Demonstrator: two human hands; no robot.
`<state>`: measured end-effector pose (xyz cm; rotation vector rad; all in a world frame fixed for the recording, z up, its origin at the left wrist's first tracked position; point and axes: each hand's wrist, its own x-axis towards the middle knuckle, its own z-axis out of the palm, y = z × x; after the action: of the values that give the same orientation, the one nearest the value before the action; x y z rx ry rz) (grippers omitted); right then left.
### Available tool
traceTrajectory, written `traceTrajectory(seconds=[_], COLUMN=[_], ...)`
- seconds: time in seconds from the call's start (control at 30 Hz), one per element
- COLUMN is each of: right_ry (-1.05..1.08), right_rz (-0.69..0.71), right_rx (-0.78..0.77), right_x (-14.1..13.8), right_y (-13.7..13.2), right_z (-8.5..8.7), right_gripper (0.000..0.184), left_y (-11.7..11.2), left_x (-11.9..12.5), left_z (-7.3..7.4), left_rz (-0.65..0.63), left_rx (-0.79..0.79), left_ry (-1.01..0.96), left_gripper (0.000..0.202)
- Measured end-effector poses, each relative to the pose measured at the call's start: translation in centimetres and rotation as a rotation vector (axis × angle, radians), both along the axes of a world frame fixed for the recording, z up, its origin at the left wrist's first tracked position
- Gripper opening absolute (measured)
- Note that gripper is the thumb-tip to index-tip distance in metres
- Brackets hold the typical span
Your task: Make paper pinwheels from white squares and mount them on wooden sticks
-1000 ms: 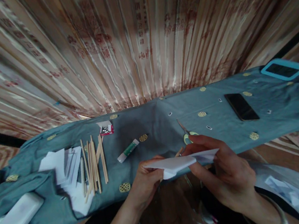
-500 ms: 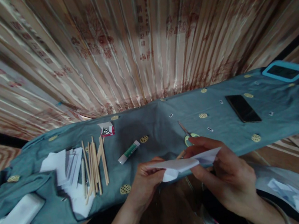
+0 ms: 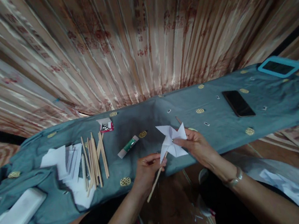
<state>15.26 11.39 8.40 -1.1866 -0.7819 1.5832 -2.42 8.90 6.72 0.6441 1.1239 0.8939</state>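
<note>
Curtain (image 3: 138,35) fills the upper view. Below it, counter (image 3: 150,115) under teal cloth. Right hand (image 3: 201,147) over the near edge, pinching the white paper pinwheel (image 3: 169,143): thumb across its front, reaching the middle, other fingers behind. Left hand (image 3: 147,172) lower, fingers closed round the wooden stick (image 3: 154,186) just below the paper.

Pinwheel sits between the hands: directly left of the right wrist, beyond and right of the left fingers. Stick's long axis slants from the wheel down-left toward the person, free end past the left hand, upper end hidden behind a blade. Right hand nearer the wheel's centre, left nearer the stick. Smallest: shiny pin head (image 3: 172,140) at the centre, beside the right thumb tip.
</note>
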Motion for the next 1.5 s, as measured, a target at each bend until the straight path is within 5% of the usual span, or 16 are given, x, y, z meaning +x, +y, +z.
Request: traceTrajectory(seconds=[0.27,0.43,0.63,1.0,1.5], right_ry=[-0.048,-0.284,-0.548,-1.174,-1.322], right_rz=[0.112,0.424,0.661,0.956,1.038], right_rx=[-0.05,-0.003,-0.042,0.142,0.023], right_x=[-0.9,-2.5,-4.2,-5.7,-6.8], right_y=[-0.1,0.1,0.8,3.5,3.8], right_z=[-1.5,-2.3,-3.6,-1.1,-0.8], right_gripper=[0.044,0.043,0.021,0.021,0.024], left_y=[-2.5,-6.1,-9.4,-10.0,-9.7], left_x=[-0.6,-1.6,-1.5,-0.5,0.1], left_z=[-0.8,-1.6,-3.8,-5.4,-5.4], left_rz=[0.118,0.303,0.42,0.426,0.378], left_rx=[-0.078,-0.186,-0.254,-0.262,-0.261], left_ry=[0.02,-0.036,-0.122,-0.179,-0.272], left_gripper=[0.038,0.04,0.036,0.04,0.042])
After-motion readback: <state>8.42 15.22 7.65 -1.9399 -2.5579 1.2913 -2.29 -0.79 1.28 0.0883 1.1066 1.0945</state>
